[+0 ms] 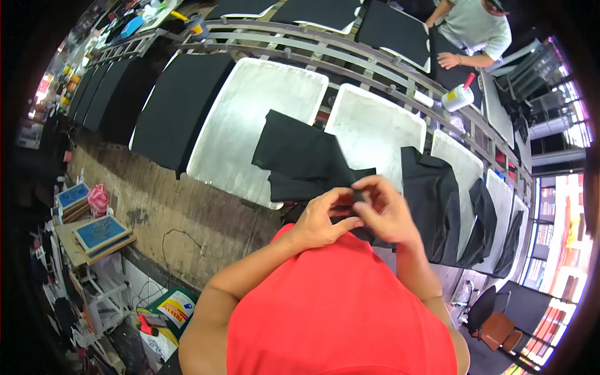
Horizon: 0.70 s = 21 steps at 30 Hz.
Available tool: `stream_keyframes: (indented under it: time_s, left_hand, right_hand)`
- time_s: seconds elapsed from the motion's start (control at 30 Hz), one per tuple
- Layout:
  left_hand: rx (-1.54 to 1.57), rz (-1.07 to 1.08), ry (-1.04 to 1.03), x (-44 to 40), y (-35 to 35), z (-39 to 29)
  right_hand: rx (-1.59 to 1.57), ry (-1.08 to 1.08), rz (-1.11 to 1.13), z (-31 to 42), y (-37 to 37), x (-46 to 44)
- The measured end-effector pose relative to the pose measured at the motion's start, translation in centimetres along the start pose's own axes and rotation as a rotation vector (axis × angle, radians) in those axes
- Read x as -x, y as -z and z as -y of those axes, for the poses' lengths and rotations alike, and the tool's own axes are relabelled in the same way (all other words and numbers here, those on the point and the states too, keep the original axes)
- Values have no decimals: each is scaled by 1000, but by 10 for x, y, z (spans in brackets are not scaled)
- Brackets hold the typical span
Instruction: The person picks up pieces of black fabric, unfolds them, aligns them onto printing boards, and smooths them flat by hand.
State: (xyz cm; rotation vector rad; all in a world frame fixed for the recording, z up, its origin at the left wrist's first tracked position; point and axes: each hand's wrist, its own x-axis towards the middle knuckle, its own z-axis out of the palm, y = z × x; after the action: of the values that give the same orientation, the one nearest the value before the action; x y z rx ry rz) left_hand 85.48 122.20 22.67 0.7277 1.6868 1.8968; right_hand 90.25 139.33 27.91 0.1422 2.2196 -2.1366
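A piece of black cloth [302, 153] lies partly over a pale flat board [250, 119] with a raised white rim, and its near end comes up to my hands. My left hand [325, 217] is closed on the edge of this cloth, thumb pointing toward the other hand. Close beside it, my right hand [386, 212] pinches the same cloth between curled fingers, slightly blurred. The exact grip of the fingertips is partly hidden. More black cloth [431, 200] hangs over the near edges of the boards to the right.
Boards covered in black cloth [181, 106] stand left. Behind the row runs a metal rail [300, 40] with a white tub [457, 98] on it. Another person [478, 31] leans over the far boards. Blue framed screens [103, 234] and a chair [500, 328] are nearby.
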Motion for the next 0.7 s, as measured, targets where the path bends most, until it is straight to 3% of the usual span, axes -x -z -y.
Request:
stream_keyframes:
  time_s: [0.1,0.17,0.2,0.23,0.27,0.3,0.33,0.37,0.4,0.43,0.47,0.53,0.57,0.63,0.67,0.7]
  left_hand:
    - [97,-110,-46,-6,-3,4]
    - [-261,-31,70,-9,10,-7]
    - [-351,10,61,-13,11,-7]
    - [-183,-38,0,-15,4,5]
    - [-120,2,131,-17,0,-22]
    - [-81,38,215,-19,5,-14]
    - [-130,33,146,-23,3,-18]
    - [-176,25,96,-26,-3,-26]
    - [-313,133,-146,-31,-5,-33]
    - [-276,262,-29,-30,-13,-57]
    - [-236,455,-66,-34,-17,-69]
    - [-109,737,-189,-44,-29,-101]
    - [-15,831,-277,-47,-36,-119]
    - [-114,846,-352,-55,-19,-154]
    - [-52,670,-480,-54,-18,-165]
    - [-13,632,-437,-57,-6,-174]
  right_hand:
    - [-157,15,158,-2,-5,0]
    - [-365,19,183,-5,-2,1]
    - [-338,4,125,-5,5,-1]
    - [-309,-2,52,-2,15,-3]
    - [-311,-77,-64,1,25,-7]
    - [-157,13,-239,-12,38,-15]
    - [17,109,-411,-30,53,-29]
    - [154,108,-448,-39,69,-39]
    - [261,256,-427,-70,85,-52]
    - [314,163,-330,-67,85,-55]
    - [606,403,-216,-90,87,-69]
    - [694,325,88,-87,65,-78]
    - [731,498,154,-98,52,-81]
    - [779,470,164,-132,26,-86]
    - [727,441,158,-144,17,-85]
    - [670,392,179,-137,13,-81]
